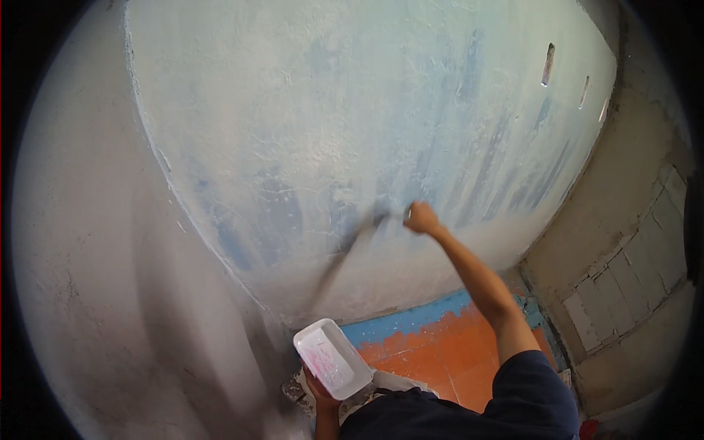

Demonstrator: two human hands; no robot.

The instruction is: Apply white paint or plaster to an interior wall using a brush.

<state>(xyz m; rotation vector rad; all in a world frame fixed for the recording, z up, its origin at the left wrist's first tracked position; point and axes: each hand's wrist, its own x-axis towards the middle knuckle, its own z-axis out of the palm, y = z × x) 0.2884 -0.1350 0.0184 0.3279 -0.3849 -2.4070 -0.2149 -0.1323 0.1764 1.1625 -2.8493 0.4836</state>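
My right hand, at the end of a stretched arm, is closed in a fist close to the painted wall. It grips a small, blurred tool that looks like a paintbrush, mostly hidden by the fingers. Pale blue-white paint covers the wall unevenly, with darker blue-grey streaks and a pinkish-white lower band. Low in front of my body, my left hand supports a white rectangular plastic tub from below and the side. Inside the tub are whitish paint and pink smears. The left fingers are partly hidden behind it.
A bare grey wall meets the painted one at the left. On the right is a rough brownish wall with a block-patterned patch. Below lies an orange floor with a blue strip. Narrow slots pierce the painted wall.
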